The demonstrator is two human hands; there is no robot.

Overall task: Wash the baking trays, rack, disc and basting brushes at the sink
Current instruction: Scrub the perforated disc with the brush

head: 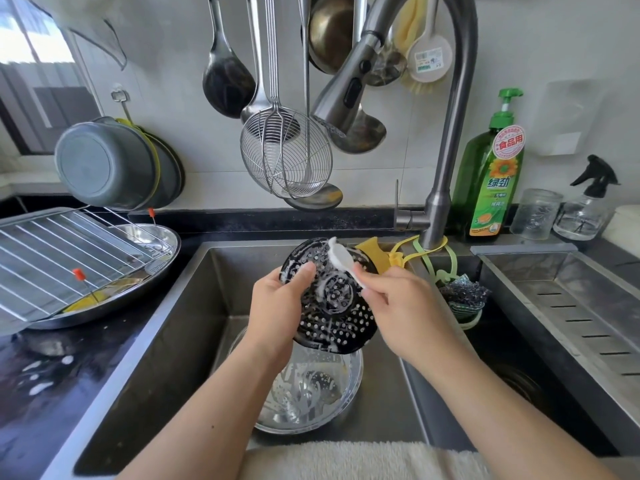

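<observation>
The left hand [277, 306] grips a soapy black disc [332, 299] w/ holes over the sink [194, 306], the right hand [398, 299] pinches a white brush [341, 256] on it, & a shiny bowl [311, 389] sits below.

Black perforated disc [332, 299], round, streaked with white suds, held tilted over the sink, upper edge toward the far wall, raised ring of holes at its centre. White brush-like tool [341, 259], soapy, lying across the disc's upper face; bristles not discernible. Wire rack [69, 258] resting slanted on the left counter, metal bars running near to far, red-tipped ends showing. Beneath it, shiny round tray [162, 251], rim jutting out at the right; flat tray [45, 216] under the rack's far left edge. Yellow item [372, 254] at the sink's far edge, just behind the disc, possibly a basting brush.
</observation>
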